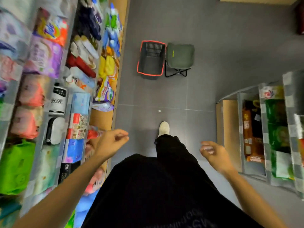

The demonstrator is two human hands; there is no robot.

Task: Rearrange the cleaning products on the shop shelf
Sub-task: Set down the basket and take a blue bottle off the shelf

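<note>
I look straight down an aisle. The shop shelf (70, 102) runs along the left, packed with cleaning products: a white and black bottle (57, 99), an orange detergent bag (52, 29), purple packs (43, 55), a blue pack (74, 149) and detergent pouches (105, 91) on the lowest tier. My left hand (112, 140) hangs beside the shelf's lower edge, fingers loosely curled, holding nothing. My right hand (213, 153) hovers over the floor at the right, fingers loosely curled and empty.
A dark shopping basket with a red rim (139, 63) stands on the grey tiled floor ahead, next to a green folding stool (180, 57). A second shelf (263, 129) with snack packets lines the right. My foot (164, 129) steps forward.
</note>
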